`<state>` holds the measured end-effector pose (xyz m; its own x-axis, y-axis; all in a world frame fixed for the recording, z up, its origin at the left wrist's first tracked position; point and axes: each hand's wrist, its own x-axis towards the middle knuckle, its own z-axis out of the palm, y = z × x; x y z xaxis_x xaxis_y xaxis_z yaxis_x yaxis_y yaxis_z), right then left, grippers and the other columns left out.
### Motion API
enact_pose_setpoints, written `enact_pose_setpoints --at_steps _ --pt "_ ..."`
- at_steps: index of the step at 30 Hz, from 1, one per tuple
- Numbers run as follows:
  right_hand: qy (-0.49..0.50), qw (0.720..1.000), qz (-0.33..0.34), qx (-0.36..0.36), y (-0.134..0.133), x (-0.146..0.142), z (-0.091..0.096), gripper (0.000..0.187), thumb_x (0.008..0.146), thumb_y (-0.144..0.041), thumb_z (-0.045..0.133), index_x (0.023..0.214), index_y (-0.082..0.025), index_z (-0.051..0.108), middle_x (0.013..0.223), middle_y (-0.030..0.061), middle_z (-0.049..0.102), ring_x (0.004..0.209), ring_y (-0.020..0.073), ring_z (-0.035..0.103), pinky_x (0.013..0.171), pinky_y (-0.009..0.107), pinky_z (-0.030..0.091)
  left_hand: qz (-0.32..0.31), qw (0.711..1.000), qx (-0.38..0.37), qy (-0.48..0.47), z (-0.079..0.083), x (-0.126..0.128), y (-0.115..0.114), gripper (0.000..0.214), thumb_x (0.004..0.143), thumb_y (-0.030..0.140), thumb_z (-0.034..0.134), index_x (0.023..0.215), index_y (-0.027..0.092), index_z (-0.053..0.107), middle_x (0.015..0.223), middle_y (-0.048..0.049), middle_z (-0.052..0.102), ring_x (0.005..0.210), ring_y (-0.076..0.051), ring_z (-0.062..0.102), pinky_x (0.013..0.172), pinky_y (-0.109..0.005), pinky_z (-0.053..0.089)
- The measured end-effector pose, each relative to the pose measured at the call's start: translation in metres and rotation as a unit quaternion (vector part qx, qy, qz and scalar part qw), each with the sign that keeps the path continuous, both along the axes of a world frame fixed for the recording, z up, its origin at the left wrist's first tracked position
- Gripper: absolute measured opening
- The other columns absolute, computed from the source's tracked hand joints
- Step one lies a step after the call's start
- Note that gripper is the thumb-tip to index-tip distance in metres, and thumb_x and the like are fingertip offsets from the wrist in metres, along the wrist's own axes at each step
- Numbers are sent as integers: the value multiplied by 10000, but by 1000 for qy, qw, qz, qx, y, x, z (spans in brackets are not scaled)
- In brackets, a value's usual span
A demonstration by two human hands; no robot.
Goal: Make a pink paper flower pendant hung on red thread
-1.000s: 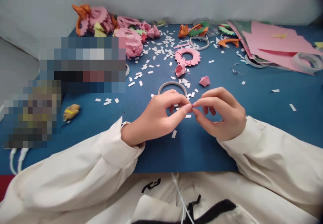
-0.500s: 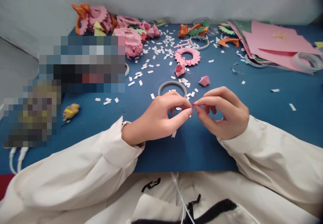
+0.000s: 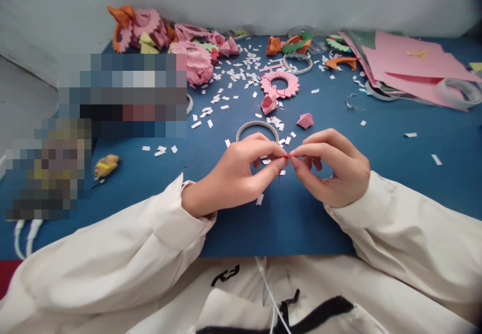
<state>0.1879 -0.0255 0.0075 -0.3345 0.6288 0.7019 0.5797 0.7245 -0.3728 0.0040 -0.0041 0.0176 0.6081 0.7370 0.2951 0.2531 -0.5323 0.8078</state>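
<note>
My left hand (image 3: 237, 173) and my right hand (image 3: 333, 168) meet fingertip to fingertip over the blue table (image 3: 395, 173). Both pinch a tiny red piece (image 3: 288, 156), too small to name; a thin red thread-like end hangs just below it. A white tape ring (image 3: 257, 128) lies flat just behind my left hand. Two small folded pink paper pieces (image 3: 305, 120) sit beyond the ring, and a pink paper wreath (image 3: 279, 84) lies farther back. Both arms wear cream sleeves.
White paper scraps (image 3: 233, 75) litter the middle of the table. Pink and orange folded paper flowers (image 3: 158, 35) pile at the back left. Pink paper sheets (image 3: 410, 63) and tape rolls (image 3: 457, 92) lie at the back right. A small yellow object (image 3: 106, 165) rests left. A blurred patch covers the left.
Both hands have stayed almost in place, working the tiny red piece between the fingertips. A thin red end now hangs below the pinch.
</note>
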Motion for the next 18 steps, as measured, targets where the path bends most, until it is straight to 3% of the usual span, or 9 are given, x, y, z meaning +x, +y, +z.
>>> enact_pose_setpoints --at_steps 13,18 --pt "-10 1000 6 8 1 1 -1 180 779 -99 607 944 -173 618 840 43 615 548 49 510 491 192 462 -10 999 -25 22 4 -3 -1 130 858 156 471 768 153 565 710 4 548 694 -108 471 641 -233 374" --pt "-20 1000 16 7 2 1 0 126 792 -107 590 888 -178 632 820 38 618 577 62 529 524 198 481 -13 999 -27 32 4 -3 0 143 868 167 460 774 157 568 715 1 549 698 -111 471 646 -238 375"
